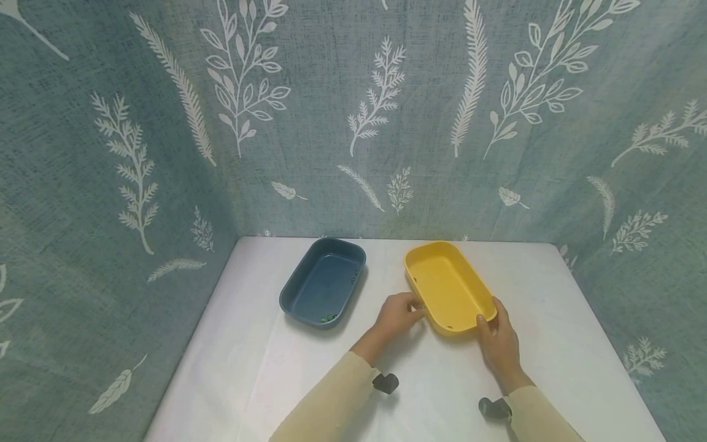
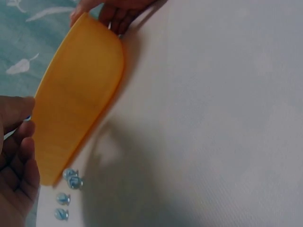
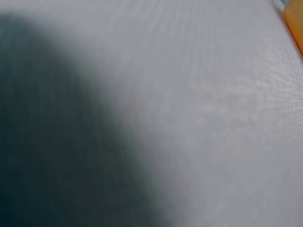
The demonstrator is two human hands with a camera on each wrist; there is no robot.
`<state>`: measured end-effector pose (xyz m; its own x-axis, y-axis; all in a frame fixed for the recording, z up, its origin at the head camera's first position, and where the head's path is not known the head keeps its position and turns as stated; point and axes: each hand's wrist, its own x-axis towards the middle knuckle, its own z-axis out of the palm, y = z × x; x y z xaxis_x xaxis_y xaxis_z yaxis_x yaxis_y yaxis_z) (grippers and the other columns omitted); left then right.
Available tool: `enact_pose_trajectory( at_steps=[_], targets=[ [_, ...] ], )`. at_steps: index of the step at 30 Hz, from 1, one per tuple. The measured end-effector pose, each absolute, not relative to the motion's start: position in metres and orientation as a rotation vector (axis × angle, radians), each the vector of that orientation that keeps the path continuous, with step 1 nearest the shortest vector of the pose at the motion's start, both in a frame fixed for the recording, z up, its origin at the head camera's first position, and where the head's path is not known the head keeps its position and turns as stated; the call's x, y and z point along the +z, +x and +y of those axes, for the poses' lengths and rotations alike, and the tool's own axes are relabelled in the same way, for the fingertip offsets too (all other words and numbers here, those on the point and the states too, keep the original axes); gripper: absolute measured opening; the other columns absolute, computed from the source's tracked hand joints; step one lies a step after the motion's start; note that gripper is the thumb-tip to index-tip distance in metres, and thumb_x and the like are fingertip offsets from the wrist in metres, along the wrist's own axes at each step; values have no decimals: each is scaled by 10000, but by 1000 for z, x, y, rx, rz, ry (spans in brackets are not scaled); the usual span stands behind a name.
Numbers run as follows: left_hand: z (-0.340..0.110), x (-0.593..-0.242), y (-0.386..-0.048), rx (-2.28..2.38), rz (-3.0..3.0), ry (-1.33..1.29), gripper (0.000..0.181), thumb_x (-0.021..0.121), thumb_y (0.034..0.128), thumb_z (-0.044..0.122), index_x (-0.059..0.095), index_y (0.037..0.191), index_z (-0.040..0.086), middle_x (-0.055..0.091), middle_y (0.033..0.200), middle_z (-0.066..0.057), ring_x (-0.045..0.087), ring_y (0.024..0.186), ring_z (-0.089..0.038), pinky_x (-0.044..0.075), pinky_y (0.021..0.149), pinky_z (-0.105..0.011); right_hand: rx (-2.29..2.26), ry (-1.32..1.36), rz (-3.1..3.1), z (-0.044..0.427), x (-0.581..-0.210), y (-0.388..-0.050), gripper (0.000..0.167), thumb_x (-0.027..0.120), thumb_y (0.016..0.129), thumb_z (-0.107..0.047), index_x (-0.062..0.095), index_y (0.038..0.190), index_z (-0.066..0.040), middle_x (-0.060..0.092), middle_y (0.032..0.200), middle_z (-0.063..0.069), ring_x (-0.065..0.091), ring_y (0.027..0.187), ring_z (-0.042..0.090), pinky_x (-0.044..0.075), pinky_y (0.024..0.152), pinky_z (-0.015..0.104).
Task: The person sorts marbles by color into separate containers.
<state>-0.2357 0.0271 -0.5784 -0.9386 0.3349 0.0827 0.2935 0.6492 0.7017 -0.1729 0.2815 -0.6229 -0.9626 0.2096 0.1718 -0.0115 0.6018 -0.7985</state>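
A yellow tray [image 1: 447, 282] sits at the right of the white table. My right hand [image 1: 499, 344] grips its near right corner, thumb at the rim and fingers around the outside. At the tray's left side is my left hand [image 1: 399, 316], with a small glassy blue marble [image 2: 28, 117] pinched between thumb and finger, mostly hidden. Several clear marbles with blue swirls [image 2: 73, 182] lie beside the tray's base in the left wrist view; the left hand hides them from the head view. The right wrist view shows mainly blurred tabletop and a tray edge [image 3: 296, 21].
A dark blue tray [image 1: 293, 282] stands to the left on the white table [image 1: 248, 368], with several small green marbles [image 1: 328, 318] in its near end. Leaf-patterned grey-green cloth [image 1: 420, 202] rises behind the table and at both sides.
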Motion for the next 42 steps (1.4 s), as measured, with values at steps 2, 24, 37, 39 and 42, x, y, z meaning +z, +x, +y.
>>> enact_pose_trajectory(
  at_steps=[2, 24, 37, 39, 42],
  targets=[
    [29, -576, -235, 1165, 2797, 524, 147, 742, 870, 272, 736, 972, 166, 648, 837, 132, 540, 697, -32, 462, 606, -195, 1289, -160, -2582, 281, -623, -173, 662, 506, 1008, -389, 211, 1551, -152, 359, 1503, 221, 336, 1349, 457, 282, 1064, 623],
    [44, -565, -230, 1211, 2752, 632, 184, 741, 870, 227, 738, 1024, 128, 586, 759, 137, 512, 671, -24, 434, 613, -176, 1306, -158, -2586, 280, -620, -172, 660, 502, 1013, -378, 194, 1557, -165, 346, 1512, 215, 330, 1353, 456, 273, 1063, 632],
    [46, -569, -230, 1198, 2736, 610, 174, 734, 879, 247, 744, 1017, 141, 583, 766, 137, 518, 678, -32, 442, 604, -182, 1308, -145, -2571, 281, -623, -171, 657, 502, 1012, -386, 202, 1555, -172, 368, 1494, 229, 360, 1329, 465, 295, 1045, 639],
    [46, -569, -230, 1203, 2735, 615, 173, 732, 880, 245, 743, 1016, 139, 583, 763, 138, 518, 675, -31, 441, 600, -181, 1309, -141, -2568, 282, -623, -171, 656, 504, 1012, -385, 204, 1555, -172, 375, 1488, 232, 369, 1323, 466, 300, 1042, 639],
    [45, -569, -229, 1210, 2734, 615, 173, 732, 880, 249, 745, 1013, 139, 584, 764, 141, 517, 673, -30, 439, 598, -181, 1307, -140, -2569, 282, -623, -172, 655, 503, 1013, -380, 201, 1556, -174, 375, 1489, 230, 367, 1324, 465, 298, 1042, 640]
  ],
)
